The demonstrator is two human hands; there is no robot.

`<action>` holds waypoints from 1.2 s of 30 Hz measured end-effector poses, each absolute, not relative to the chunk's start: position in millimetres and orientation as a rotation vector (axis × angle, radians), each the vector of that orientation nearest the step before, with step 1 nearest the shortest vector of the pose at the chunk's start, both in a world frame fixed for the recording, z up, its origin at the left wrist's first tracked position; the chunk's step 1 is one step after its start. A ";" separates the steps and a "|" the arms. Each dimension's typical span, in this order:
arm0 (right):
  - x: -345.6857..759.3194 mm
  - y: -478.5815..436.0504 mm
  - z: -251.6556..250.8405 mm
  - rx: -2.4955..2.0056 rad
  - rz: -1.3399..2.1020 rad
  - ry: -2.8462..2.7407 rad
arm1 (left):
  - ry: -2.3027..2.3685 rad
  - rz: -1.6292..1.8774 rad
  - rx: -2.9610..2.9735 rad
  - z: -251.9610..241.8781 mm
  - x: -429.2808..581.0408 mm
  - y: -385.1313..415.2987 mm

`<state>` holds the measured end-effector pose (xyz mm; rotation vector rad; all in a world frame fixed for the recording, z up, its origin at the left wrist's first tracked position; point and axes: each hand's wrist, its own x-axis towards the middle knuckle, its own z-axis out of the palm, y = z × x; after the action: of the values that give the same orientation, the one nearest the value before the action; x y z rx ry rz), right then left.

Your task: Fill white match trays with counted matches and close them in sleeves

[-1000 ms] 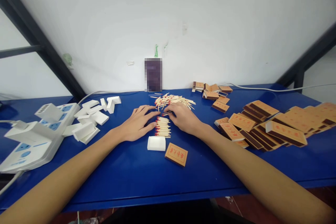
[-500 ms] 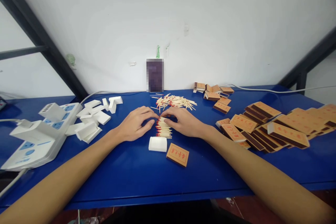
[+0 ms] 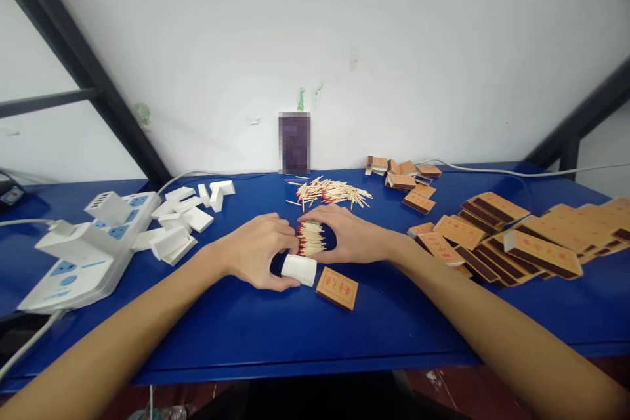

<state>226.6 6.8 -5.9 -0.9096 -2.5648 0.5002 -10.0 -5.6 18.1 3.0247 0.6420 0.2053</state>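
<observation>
A short row of red-tipped matches lies in front of me, heads to the left. My right hand curves around it, with fingers at the far end and thumb at the near end, closed on the row. Just nearer is a white matchbox tray. My left hand grips this tray at its left side, thumb on the near edge and fingers beyond the far edge; the exact fingertip contact is partly hidden. A tan matchbox sleeve with red characters rests beside the tray, to the right.
Loose matches are heaped behind my hands. White trays and a power strip with plugs are at the left. Several tan matchboxes pile up at the right, with smaller stacks near the wall.
My left hand has come nearer, from the match heads to the white tray, which now sits slightly tilted. My right hand's thumb has moved to the row's near end, and the row is squeezed shorter.
</observation>
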 end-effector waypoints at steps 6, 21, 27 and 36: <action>220.1 9.1 -10.2 -0.869 0.466 -2.505 | 0.576 0.437 3.040 15.5 -18.5 4.8; 213.7 12.1 -18.8 -0.874 0.399 -2.375 | 0.656 0.319 3.061 5.2 -9.3 1.0; 213.8 12.3 -17.6 -0.890 0.468 -2.304 | 0.800 0.355 3.059 0.4 -11.0 6.2; 216.3 11.9 -11.2 -0.929 0.592 -2.217 | 0.826 0.428 2.870 1.1 -12.6 7.7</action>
<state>216.3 11.9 -11.2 -0.9286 -2.2167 0.5921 -12.6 7.7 1.1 2.8698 0.8264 0.4282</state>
